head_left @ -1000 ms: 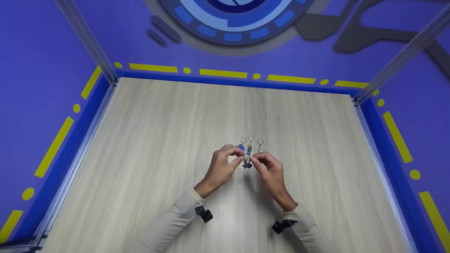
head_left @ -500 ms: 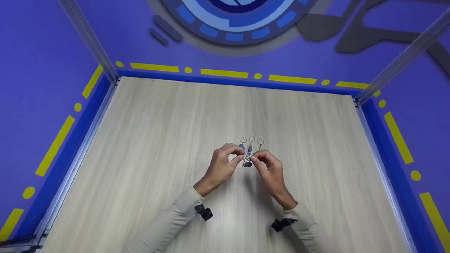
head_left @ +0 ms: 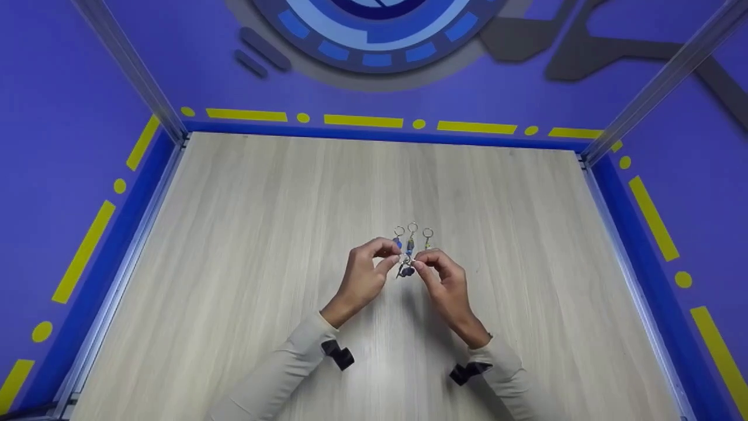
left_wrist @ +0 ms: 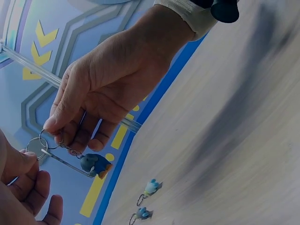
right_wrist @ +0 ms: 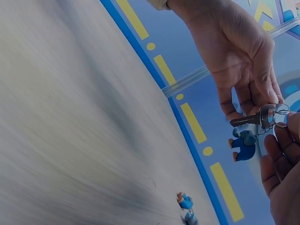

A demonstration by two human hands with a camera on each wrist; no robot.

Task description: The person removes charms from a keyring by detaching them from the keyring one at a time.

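Between the two hands hang a key (right_wrist: 246, 120) and a keychain with a small blue animal figure (right_wrist: 243, 145) with orange feet. My left hand (head_left: 363, 275) pinches a metal ring (left_wrist: 33, 146) between thumb and fingers. Opposite it, my right hand (head_left: 445, 279) pinches the keychain's ring (left_wrist: 42, 138), from which a short chain (left_wrist: 69, 150) runs to the figure. Seen edge-on in the left wrist view, the key slants down from the rings, its head overlapping them. Both hands are raised above the table (head_left: 280, 234), fingertips close together.
Beyond the hands, three keychains lie in a row on the table: a left one with a blue charm (head_left: 397, 241), a middle one with a grey-blue charm (head_left: 411, 245) and a right one (head_left: 428, 233), its charm partly hidden. Blue walls (head_left: 374, 99) edge the table.
The head view has shifted slightly, moving the scene a little left. Both hands keep their grips. The key between them has turned so that it appears narrower.
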